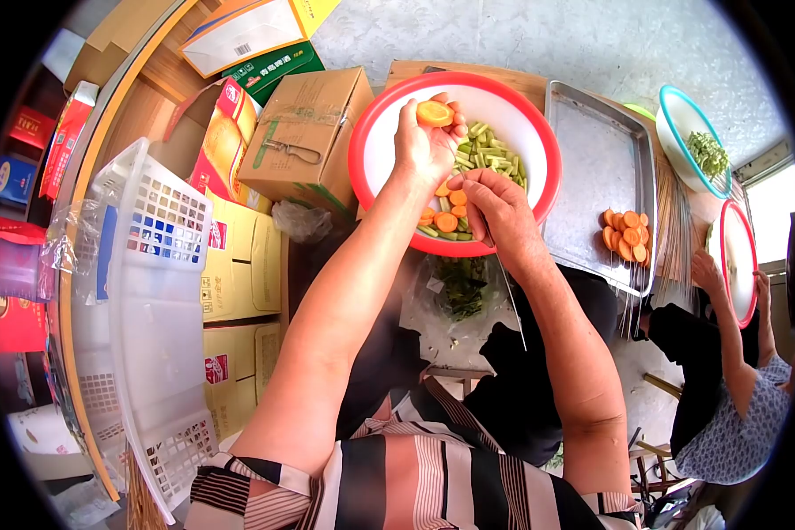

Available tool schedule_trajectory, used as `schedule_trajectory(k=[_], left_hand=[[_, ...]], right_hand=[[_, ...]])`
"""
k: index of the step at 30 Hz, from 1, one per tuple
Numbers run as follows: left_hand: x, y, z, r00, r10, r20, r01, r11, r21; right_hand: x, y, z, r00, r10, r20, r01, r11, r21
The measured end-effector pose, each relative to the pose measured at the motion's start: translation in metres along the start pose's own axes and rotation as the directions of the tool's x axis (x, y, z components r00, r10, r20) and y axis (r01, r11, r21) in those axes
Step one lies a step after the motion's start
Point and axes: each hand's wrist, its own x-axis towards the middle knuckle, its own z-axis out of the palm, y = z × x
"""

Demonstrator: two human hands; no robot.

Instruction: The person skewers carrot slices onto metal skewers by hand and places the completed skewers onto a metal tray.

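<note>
My left hand is over a white bowl with a red rim, its fingers closed on an orange carrot slice. To its right and lower, my right hand pinches a thin skewer, whose long end slants down past the bowl's near rim. The skewer's upper end is partly hidden by my hands. Cut green celery-like stalks fill the bowl's right side. Several carrot slices lie among more green pieces near its front.
A metal tray to the right holds skewered carrot slices. Bare skewers lie beside it. Beyond are a blue-rimmed bowl of greens and another person's hands at a red-rimmed bowl. Cardboard boxes and a white plastic basket stand left.
</note>
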Motion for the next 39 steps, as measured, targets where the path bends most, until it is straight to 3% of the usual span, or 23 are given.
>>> schedule_trajectory(k=[13, 39], left_hand=[[0.001, -0.002, -0.001, 0.997, 0.016, 0.08, -0.018, 1.0, 0.018], [-0.009, -0.01, 0.011, 0.993, 0.001, 0.12, -0.008, 0.998, 0.062]], right_hand=[[0.0, 0.002, 0.001, 1.0, -0.02, -0.014, 0.02, 1.0, 0.019], [0.012, 0.015, 0.003, 0.996, -0.066, -0.058, 0.077, 0.97, 0.23]])
